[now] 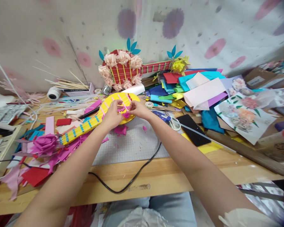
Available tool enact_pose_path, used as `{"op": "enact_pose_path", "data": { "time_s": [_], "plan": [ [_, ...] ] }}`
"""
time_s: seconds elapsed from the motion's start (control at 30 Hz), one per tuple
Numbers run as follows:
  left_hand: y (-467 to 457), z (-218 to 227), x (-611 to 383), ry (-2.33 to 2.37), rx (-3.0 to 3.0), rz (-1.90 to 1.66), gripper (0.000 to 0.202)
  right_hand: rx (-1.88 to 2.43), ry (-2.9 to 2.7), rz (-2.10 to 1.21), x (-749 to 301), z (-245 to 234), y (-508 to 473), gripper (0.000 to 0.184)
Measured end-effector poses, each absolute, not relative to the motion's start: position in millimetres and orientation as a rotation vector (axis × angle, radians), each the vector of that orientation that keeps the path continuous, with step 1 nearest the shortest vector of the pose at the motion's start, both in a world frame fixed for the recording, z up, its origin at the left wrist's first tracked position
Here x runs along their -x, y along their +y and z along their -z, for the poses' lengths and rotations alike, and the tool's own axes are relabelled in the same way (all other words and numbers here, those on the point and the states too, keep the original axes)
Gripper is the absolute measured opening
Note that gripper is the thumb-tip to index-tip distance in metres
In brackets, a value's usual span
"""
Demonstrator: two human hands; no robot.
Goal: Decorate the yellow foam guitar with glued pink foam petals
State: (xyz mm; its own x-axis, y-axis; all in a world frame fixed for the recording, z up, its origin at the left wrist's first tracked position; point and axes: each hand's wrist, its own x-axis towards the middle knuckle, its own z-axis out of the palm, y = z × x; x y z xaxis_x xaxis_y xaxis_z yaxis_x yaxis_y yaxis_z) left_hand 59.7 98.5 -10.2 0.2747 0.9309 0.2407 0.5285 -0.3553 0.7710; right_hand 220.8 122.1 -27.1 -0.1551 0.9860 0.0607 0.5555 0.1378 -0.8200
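Note:
A yellow paper guitar (90, 123) with pink strings and blue frets lies on the grey cutting mat (132, 145). Both my hands meet over its round body. My left hand (113, 114) is closed, pinching a small pink paper piece (123, 109) against the guitar. My right hand (136, 108) pinches the same pink piece from the right. Pink scraps (120, 129) lie just below the hands.
A red paper guitar with paper flowers (123, 67) leans on the wall. Stacked coloured sheets (194, 90), scissors (174, 122), a black phone (193, 134) and flower prints (243, 115) lie right. A black cable (132, 179) crosses the table front. Pink paper rose (44, 143), sticks (66, 84) left.

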Motion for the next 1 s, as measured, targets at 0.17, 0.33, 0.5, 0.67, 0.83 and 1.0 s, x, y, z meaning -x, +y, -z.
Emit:
{"op": "enact_pose_path", "data": {
  "time_s": [0.17, 0.33, 0.5, 0.67, 0.83, 1.0],
  "plan": [
    [104.7, 11.8, -62.0, 1.259, -2.048, -0.718, 0.047, 1.417, -1.767, -0.947, -221.7, 26.1, 120.3, 0.02],
    [100.9, 5.6, -62.4, 1.287, -2.116, -0.595, 0.047, 1.375, -1.737, -1.019, -222.7, 27.1, 119.2, 0.023],
    [99.7, 4.9, -61.9, 1.261, -2.08, -0.594, 0.05, 1.384, -1.784, -1.001, -225.8, 24.2, 112.3, 0.02],
    [99.4, 5.0, -61.7, 1.271, -2.096, -0.58, 0.052, 1.475, -1.871, -0.897, -225.9, 9.0, 95.4, 0.017],
    [98.5, 4.0, -62.6, 1.255, -2.072, -0.564, 0.053, 1.514, -1.803, -0.999, -222.7, 0.0, 85.7, 0.024],
    [100.1, 4.1, -62.2, 1.268, -2.021, -0.564, 0.05, 1.466, -1.575, -1.243, -224.3, -2.0, 83.0, 0.025]
  ]
}}
